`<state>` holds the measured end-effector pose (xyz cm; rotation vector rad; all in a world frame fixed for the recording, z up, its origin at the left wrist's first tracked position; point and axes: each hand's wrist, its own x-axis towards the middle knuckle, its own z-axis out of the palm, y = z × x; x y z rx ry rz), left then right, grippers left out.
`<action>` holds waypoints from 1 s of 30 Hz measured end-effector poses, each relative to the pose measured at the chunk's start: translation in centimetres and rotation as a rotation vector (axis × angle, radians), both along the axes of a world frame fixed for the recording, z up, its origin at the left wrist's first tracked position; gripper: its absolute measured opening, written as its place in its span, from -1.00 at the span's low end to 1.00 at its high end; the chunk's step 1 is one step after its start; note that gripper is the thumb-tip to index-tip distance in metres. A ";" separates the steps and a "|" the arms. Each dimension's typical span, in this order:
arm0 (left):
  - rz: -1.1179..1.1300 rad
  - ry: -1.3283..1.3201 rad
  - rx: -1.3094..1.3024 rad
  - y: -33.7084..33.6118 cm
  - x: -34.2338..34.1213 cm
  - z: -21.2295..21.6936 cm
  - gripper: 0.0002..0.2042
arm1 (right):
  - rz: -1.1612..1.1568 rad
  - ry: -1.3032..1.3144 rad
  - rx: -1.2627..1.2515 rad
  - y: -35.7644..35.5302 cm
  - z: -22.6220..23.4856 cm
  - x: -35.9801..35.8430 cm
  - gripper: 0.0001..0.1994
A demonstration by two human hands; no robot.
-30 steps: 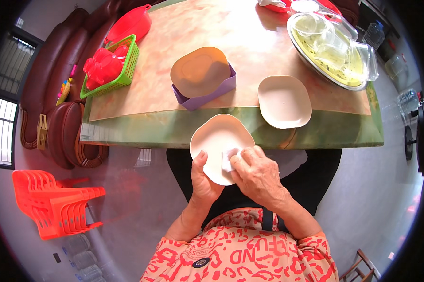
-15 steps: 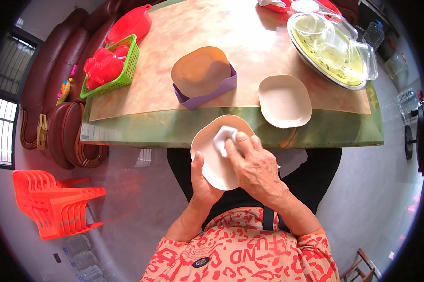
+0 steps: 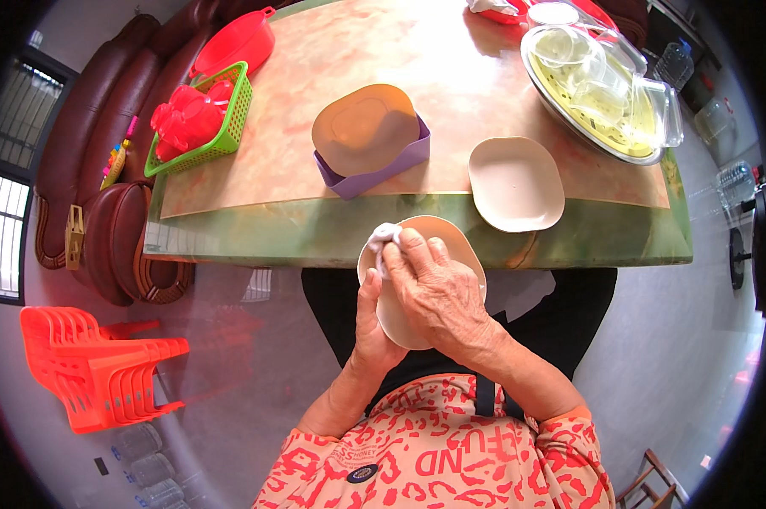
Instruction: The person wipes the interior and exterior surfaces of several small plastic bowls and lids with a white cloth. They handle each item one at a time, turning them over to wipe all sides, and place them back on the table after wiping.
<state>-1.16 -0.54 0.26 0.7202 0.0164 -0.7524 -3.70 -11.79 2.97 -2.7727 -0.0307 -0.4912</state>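
Head view shows the left hand [image 3: 373, 327] cupping a beige plate [image 3: 451, 242] from below by its near-left rim, tilted up over the lap so its face meets the right hand [image 3: 438, 297]. That hand lies flat across the plate, fingers pressed together on a small white cloth [image 3: 383, 236] at the upper-left rim. Just beyond, on the green-edged table [image 3: 315, 229], a second beige plate [image 3: 515, 182] lies face up beside a purple tray [image 3: 374, 170] holding stacked plates. Farther off sit a green basket [image 3: 230, 127] and a round metal tray [image 3: 603, 93] of clear containers. Nothing blocks the hands.
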 end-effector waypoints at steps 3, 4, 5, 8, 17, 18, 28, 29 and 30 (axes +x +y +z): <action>-0.014 -0.035 0.024 0.4 0.2 0.0 -0.36 | -0.159 0.009 -0.108 -0.6 -0.6 0.1 -0.58; -0.013 -0.053 0.039 0.5 0.2 0.0 -0.34 | -0.215 0.008 -0.132 -0.9 -0.6 0.1 -0.57; -0.016 -0.044 0.032 0.6 0.2 0.0 -0.35 | -0.232 0.018 -0.078 -1.0 -0.7 -0.1 -0.56; -0.033 -0.015 0.009 0.7 0.2 -0.1 -0.36 | -0.236 -0.092 0.055 -1.6 -0.5 -0.1 -0.54; -0.113 0.029 0.078 0.3 -0.1 0.6 -0.32 | 0.012 -0.222 0.080 -0.6 0.5 0.8 -0.60; -0.131 0.054 0.079 0.5 0.0 0.9 -0.32 | -0.052 -0.179 0.041 -1.0 0.6 0.8 -0.61; -0.057 -0.001 0.069 1.1 0.4 -0.1 -0.38 | -0.330 -0.100 0.140 -3.7 -0.4 -0.5 -0.65; -0.051 0.009 0.068 1.2 0.6 0.0 -0.39 | -0.313 -0.146 0.160 -3.6 0.1 -0.8 -0.64; -0.053 0.022 0.068 1.2 0.6 0.1 -0.41 | -0.281 -0.150 0.148 -3.1 0.0 -1.0 -0.63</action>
